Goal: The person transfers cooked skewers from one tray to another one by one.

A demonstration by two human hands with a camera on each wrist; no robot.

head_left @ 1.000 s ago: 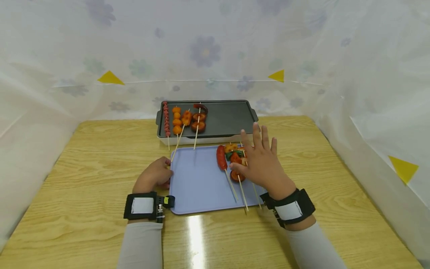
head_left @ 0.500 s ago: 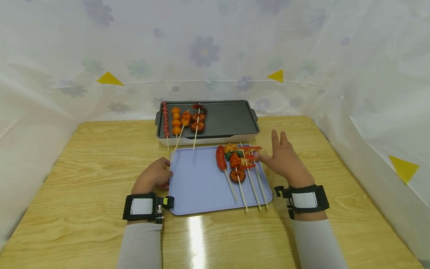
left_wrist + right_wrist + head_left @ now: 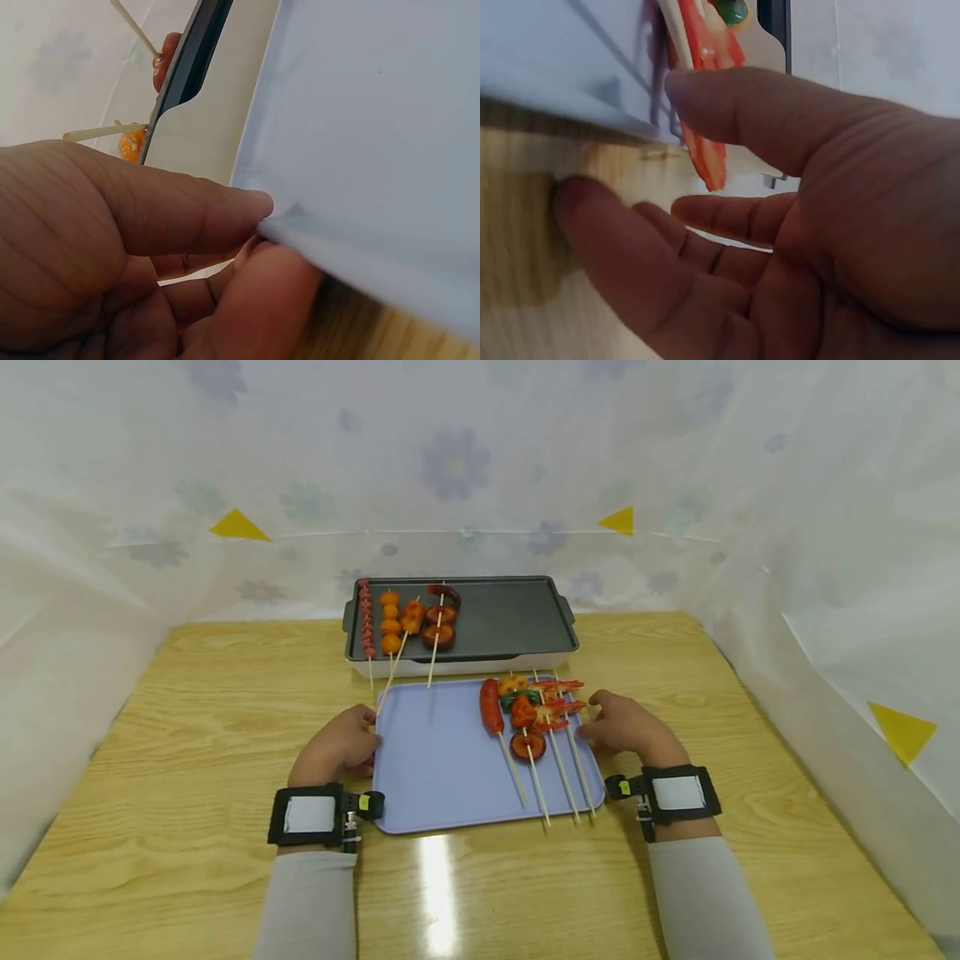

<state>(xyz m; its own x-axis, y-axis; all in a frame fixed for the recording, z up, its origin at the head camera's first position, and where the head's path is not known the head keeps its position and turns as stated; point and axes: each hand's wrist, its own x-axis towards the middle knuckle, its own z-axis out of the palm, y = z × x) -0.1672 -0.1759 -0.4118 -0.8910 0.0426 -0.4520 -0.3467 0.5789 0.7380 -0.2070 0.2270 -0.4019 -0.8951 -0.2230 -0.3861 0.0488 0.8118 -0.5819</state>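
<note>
A lavender tray (image 3: 435, 760) lies on the table, with skewers on its right half: a sausage skewer (image 3: 491, 708), a mushroom skewer (image 3: 528, 747) and two shrimp skewers (image 3: 557, 710). My left hand (image 3: 337, 745) pinches the tray's left edge, thumb on top and fingers beneath, as the left wrist view shows. At the right edge is my right hand (image 3: 633, 727). Its thumb (image 3: 720, 105) sits above the rim beside a shrimp, and its loosely bent fingers (image 3: 637, 262) hang lower, apart from the thumb, with nothing gripped between them.
Behind the tray stands a dark griddle (image 3: 502, 614) on a white base. Several skewers lie on its left side, among them orange balls (image 3: 390, 622) and mushroom slices (image 3: 438, 636). Some sticks overhang its front, one reaching the tray's left rim. Floral sheeting (image 3: 457, 460) surrounds the wooden table (image 3: 225, 693).
My right hand has moved from above the shrimp skewers out to the right, then lowered to the tray's right edge. My left hand keeps its pinch, and the tray has not visibly moved.
</note>
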